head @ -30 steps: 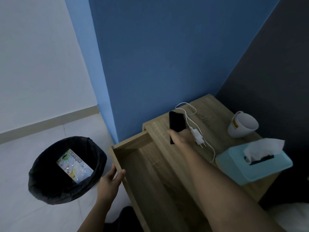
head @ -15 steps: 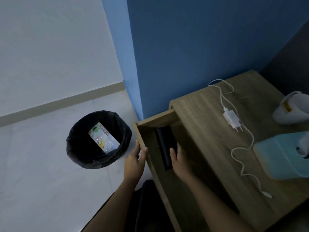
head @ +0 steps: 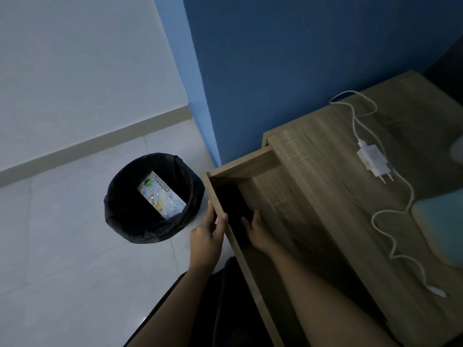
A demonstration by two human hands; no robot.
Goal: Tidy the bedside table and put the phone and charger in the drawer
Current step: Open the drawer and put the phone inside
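The wooden drawer (head: 240, 169) of the bedside table (head: 325, 151) stands pulled out. A dark phone (head: 231, 206) lies inside it along the front wall. My right hand (head: 258, 231) reaches into the drawer with thumb and fingers on the phone's near end. Outside the drawer, my left hand (head: 206, 236) grips the front wall, thumb over the rim. The white charger (head: 373, 161) lies on the tabletop, its cable (head: 390, 214) snaking toward the near edge.
A black-lined waste bin (head: 120, 209) with a colourful wrapper (head: 161, 194) in it stands on the tiled floor left of the drawer. A teal tissue box (head: 441, 231) and the edge of a white mug (head: 457, 149) sit at the tabletop's right. A blue wall rises behind.
My right hand carried the phone from the tabletop down into the drawer, where it now lies flat against the front wall. The view swung left and down. My left hand stayed on the drawer front.
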